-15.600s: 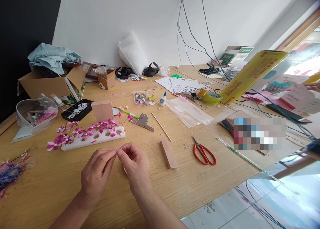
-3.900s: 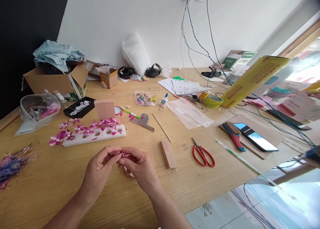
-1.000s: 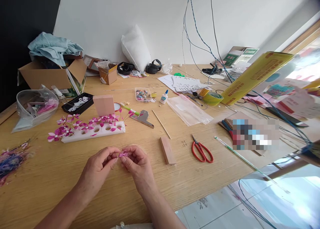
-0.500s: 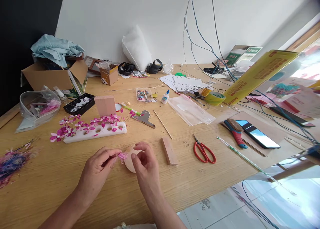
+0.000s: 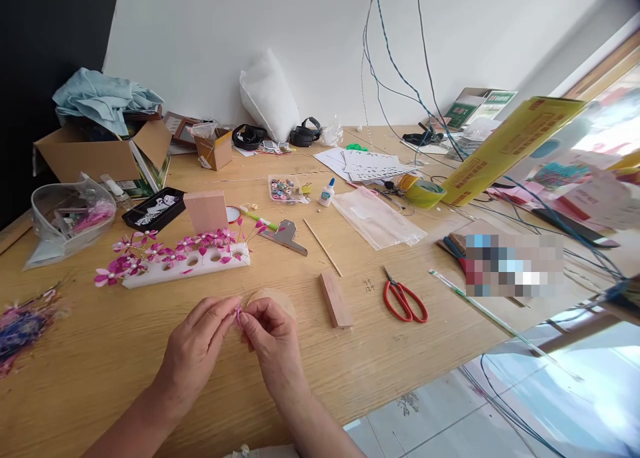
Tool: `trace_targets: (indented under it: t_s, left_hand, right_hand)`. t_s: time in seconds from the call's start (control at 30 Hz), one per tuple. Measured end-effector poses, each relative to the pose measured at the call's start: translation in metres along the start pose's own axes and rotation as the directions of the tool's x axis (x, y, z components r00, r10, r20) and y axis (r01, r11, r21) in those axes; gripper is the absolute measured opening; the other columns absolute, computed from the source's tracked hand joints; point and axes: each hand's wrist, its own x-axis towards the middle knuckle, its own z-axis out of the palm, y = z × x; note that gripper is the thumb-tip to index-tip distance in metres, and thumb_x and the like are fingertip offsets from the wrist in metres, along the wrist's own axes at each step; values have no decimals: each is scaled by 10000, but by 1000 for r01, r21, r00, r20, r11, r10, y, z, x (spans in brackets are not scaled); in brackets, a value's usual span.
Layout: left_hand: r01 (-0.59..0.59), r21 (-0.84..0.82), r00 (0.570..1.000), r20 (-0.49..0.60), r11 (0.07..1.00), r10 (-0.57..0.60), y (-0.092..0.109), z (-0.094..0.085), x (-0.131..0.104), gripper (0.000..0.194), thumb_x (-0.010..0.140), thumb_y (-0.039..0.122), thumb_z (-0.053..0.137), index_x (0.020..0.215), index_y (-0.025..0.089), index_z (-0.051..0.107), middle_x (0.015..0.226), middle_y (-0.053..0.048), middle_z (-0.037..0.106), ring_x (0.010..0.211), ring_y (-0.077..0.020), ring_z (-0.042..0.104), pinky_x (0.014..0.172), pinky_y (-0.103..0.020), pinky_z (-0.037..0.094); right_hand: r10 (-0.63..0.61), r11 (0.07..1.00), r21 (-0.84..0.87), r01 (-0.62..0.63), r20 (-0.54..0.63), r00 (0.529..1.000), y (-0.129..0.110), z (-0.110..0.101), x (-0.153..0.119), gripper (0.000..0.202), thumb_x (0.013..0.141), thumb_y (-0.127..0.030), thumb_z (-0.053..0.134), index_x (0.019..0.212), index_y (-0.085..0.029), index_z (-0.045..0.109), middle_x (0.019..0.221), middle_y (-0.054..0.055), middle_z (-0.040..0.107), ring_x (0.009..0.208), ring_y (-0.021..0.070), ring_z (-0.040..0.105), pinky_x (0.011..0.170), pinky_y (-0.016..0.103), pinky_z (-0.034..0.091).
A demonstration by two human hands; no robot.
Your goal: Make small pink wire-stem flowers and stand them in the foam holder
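Between the fingertips of my left hand [image 5: 197, 343] and my right hand [image 5: 273, 335] is a small bunch of pink thread [image 5: 239, 315], mostly covered by the fingers. Both hands are closed in a pinch, close together above the table. Just behind my right hand lies a round wooden disc [image 5: 280, 299], partly hidden. Farther back, magenta beaded flowers [image 5: 173, 255] on wires stand in a white block with holes [image 5: 200, 266]. A wooden block [image 5: 335, 301] lies right of my right hand, and red-handled scissors [image 5: 405, 301] lie beyond it.
Tangled coloured threads [image 5: 25, 335] lie at the left edge. A metal clip [image 5: 286, 237], a thin stick [image 5: 323, 246], a glue bottle [image 5: 327, 193] and a box of beads [image 5: 285, 189] are farther back. A yellow roll [image 5: 510, 151] leans at right, near hanging cables [image 5: 395, 58].
My right hand has moved left and closed its fingers on the pink bunch beside my left fingertips. The whole view has shifted slightly.
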Motion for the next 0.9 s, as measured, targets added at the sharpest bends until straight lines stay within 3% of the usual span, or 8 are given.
trace_targets:
  t_s: [0.23, 0.37, 0.47, 0.53, 0.63, 0.73, 0.83, 0.9]
  left_hand:
    - [81, -101, 997, 17, 992, -80, 4, -5, 1, 252, 836, 118, 488, 1004, 233, 636, 829, -17, 678, 755, -134, 647, 707, -199, 517]
    - [67, -108, 998, 11, 992, -66, 1, -7, -1, 270, 832, 139, 498, 1028, 261, 639, 845, -13, 691, 757, -141, 651, 705, -201, 519]
    - [67, -143, 997, 40, 988, -62, -2, -5, -3, 275, 822, 125, 506, 1017, 261, 644, 846, -13, 689, 766, -139, 648, 707, -195, 513]
    - [100, -195, 994, 60, 976, -89, -2, -4, -3, 278, 814, 112, 504, 998, 259, 650, 841, -13, 681, 763, -135, 644, 695, -192, 509]
    - [241, -289, 970, 113, 926, -217, 0, -3, -1, 242, 794, 132, 510, 929, 252, 670, 794, -10, 670, 725, -138, 633, 663, -209, 503]
    - [467, -387, 884, 204, 795, -420, 2, -1, 2, 157, 758, 199, 553, 842, 230, 682, 733, -3, 647, 641, -137, 595, 587, -220, 485]
    - [672, -492, 733, 339, 554, -590, 3, 2, 3, 166, 717, 280, 599, 840, 200, 678, 647, 13, 601, 513, -109, 510, 461, -207, 424]
    - [744, -545, 641, 419, 387, -643, 3, 4, 3, 207, 699, 316, 626, 849, 182, 675, 607, 22, 577, 485, -95, 468, 440, -201, 393]
  right_hand:
    - [209, 972, 101, -214, 55, 976, -5, -6, -3, 209, 679, -352, 646, 702, -183, 525, 462, -66, 462, 401, 66, 373, 374, 168, 256]
    - [95, 995, 33, -93, -50, 994, -15, -15, -3, 252, 711, -377, 612, 860, -182, 552, 463, -83, 419, 428, 68, 345, 404, 169, 270]
    - [72, 997, -32, -70, 59, 996, -17, -13, -3, 393, 698, -378, 644, 1028, -189, 543, 474, -91, 416, 427, 67, 360, 408, 171, 288]
    - [98, 994, -54, -91, 137, 986, -14, -9, -2, 370, 676, -390, 663, 969, -182, 576, 539, -58, 483, 450, 75, 425, 392, 170, 305]
    - [101, 994, -58, -94, 120, 988, -6, -4, -1, 272, 661, -417, 662, 737, -167, 586, 562, -26, 520, 473, 86, 469, 382, 171, 336]
    - [100, 994, -44, -97, 81, 992, -1, -5, 1, 290, 663, -441, 655, 640, -172, 551, 484, -49, 479, 411, 67, 419, 373, 171, 329]
    - [93, 995, -39, -90, 83, 992, -2, -7, 3, 310, 657, -459, 661, 625, -174, 544, 480, -57, 471, 383, 56, 388, 364, 174, 305]
    - [84, 996, -45, -81, 88, 993, -2, -7, 3, 309, 665, -461, 656, 629, -175, 545, 476, -61, 460, 387, 56, 383, 372, 177, 299]
